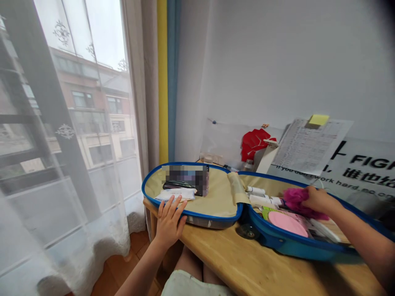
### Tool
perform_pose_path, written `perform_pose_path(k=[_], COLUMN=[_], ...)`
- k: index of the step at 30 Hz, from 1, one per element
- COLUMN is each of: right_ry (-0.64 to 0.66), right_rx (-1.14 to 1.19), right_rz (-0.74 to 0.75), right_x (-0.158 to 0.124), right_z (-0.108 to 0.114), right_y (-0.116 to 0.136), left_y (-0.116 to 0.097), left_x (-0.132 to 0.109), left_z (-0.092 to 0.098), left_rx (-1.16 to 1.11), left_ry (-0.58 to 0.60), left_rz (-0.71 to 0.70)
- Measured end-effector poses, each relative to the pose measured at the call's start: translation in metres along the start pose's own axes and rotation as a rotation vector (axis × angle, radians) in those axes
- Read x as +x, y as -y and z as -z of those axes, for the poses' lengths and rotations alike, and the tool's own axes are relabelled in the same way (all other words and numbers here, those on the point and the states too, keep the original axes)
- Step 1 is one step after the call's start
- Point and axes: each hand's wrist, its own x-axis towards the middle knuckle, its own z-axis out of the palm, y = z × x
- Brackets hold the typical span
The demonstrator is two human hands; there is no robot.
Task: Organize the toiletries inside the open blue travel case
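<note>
A person sits at a wooden desk (247, 263) beside a window, with a small blue-rimmed suitcase (212, 217) lying open on it, its two halves spread flat. The left hand (169, 220) rests on the near rim of the left half, its fingers spread wide over the edge and holding nothing. The right hand (317, 200) is over the right half, its fingers closed narrowly on a fluffy pink bath puff (296, 201), which sits on top of the packed things. Just below the puff lies a round pink pad (287, 224), and white tubes (257, 190) lie close by, next to a beige fabric strap (238, 188) that crosses the middle of the case. In the left half, the beige lining carries a blurred box (188, 179) standing against the far rim and a folded white packet (175, 194) near the left hand. A small wheel (247, 231) shows under the case, on the desk. Behind the case, a red plastic piece (254, 144), a printed paper (308, 146) with a yellow sticky note (319, 119), and a poster (361, 166) with black lettering stand against the wall. A sheer white curtain (61, 197) hangs at the left.
</note>
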Motion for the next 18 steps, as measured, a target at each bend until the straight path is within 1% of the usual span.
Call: perform_pose_path(k=[3,4,7,9,11,13,15,18], right_ry=[0.072,0.073,-0.001,-0.074,-0.122,-0.133,-0.112,-0.042], right_rx=[-0.052,-0.062,-0.063,-0.034,0.022,0.100,0.191,0.326], right_rz=[-0.007,-0.007,0.015,0.064,0.144,0.249,0.376,0.539], right_x=[-0.005,-0.007,-0.011,-0.013,-0.014,-0.018,-0.025,-0.045], right_z=[0.014,0.021,0.046,0.063,0.075,0.078,0.073,0.051], right_y=[0.013,0.018,0.039,0.060,0.090,0.127,0.170,0.239], left_y=[-0.002,-0.003,-0.003,-0.002,-0.002,-0.001,-0.001,-0.002], left_x=[0.001,0.002,0.003,0.002,0.002,0.001,0.001,0.001], left_z=[0.000,0.000,0.000,0.000,0.000,0.000,0.000,-0.001], left_rx=[-0.025,-0.029,-0.032,-0.025,-0.011,0.003,0.013,0.009], left_ry=[-0.015,-0.016,-0.019,-0.013,0.000,0.008,0.009,-0.002], left_rz=[0.018,0.018,0.014,0.013,0.007,0.002,0.000,0.009])
